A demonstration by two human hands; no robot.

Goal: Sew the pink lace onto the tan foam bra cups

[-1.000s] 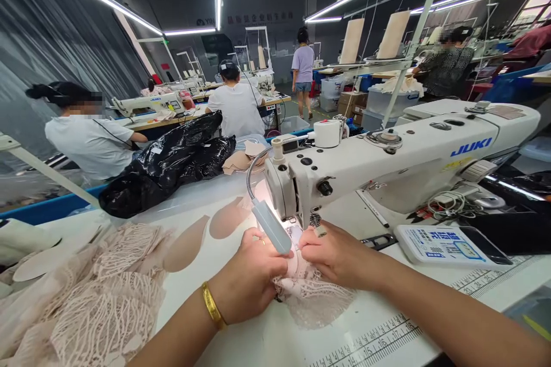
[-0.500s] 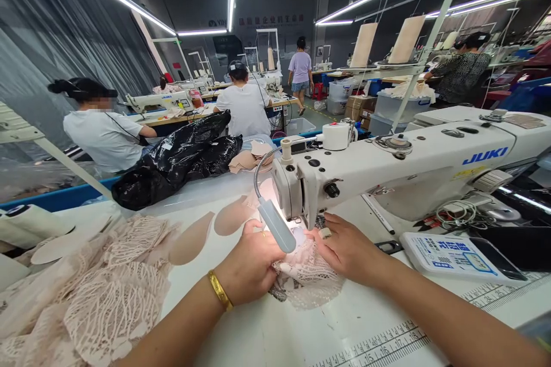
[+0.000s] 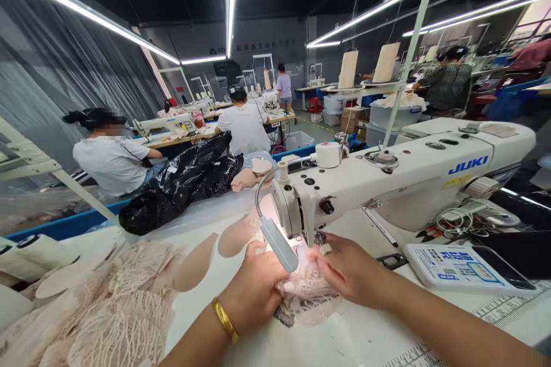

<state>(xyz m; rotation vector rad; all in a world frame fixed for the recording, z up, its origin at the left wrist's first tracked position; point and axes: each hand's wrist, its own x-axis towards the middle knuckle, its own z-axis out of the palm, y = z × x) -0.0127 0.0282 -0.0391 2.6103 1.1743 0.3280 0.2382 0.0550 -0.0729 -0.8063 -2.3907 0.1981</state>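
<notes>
A white JUKI sewing machine (image 3: 413, 175) stands on the white table (image 3: 357, 338). A pale pink lace piece (image 3: 307, 298) lies bunched under its needle, lit by a small gooseneck lamp (image 3: 279, 245). My left hand (image 3: 253, 289), with a gold bangle at the wrist, grips the lace's left side. On the right side my right hand (image 3: 346, 269) presses and pinches the lace just in front of the needle. The needle itself is hidden behind the lamp and my fingers.
A heap of pink lace pieces (image 3: 107, 315) lies at the left, with beige foam cups (image 3: 196, 261) beyond it. A black plastic bag (image 3: 185, 180) sits at the table's far edge. A control panel (image 3: 451, 266) rests at the right. Several other people work at machines behind.
The camera view tilted up slightly. Both hands stayed on the lace and gathered it closer under the needle; the lace looks more bunched than before.
</notes>
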